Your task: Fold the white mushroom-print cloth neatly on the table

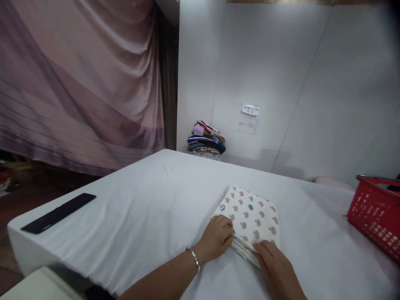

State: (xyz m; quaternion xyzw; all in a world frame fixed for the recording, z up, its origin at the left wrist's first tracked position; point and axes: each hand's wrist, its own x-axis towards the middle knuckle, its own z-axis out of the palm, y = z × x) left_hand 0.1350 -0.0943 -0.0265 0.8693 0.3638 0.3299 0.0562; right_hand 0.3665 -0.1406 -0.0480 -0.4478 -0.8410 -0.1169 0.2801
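Note:
A folded white cloth (250, 212), printed with grey mushroom shapes and a few coloured ones, lies on the white-covered table (150, 200). Its stacked layers show along the near edge. My left hand (218, 235) grips the cloth's near left corner, fingers curled over the edge, with a silver bracelet at the wrist. At the near right part of the same edge, my right hand (275, 262) holds the layers between thumb and fingers. The undersides of the fingers are hidden.
A red plastic basket (371, 212) stands at the right edge. A black flat object (59, 213) lies on the table's left side. Behind the far edge rises a pile of folded fabrics (206, 141) against the white wall. A pink curtain (93, 83) hangs at left.

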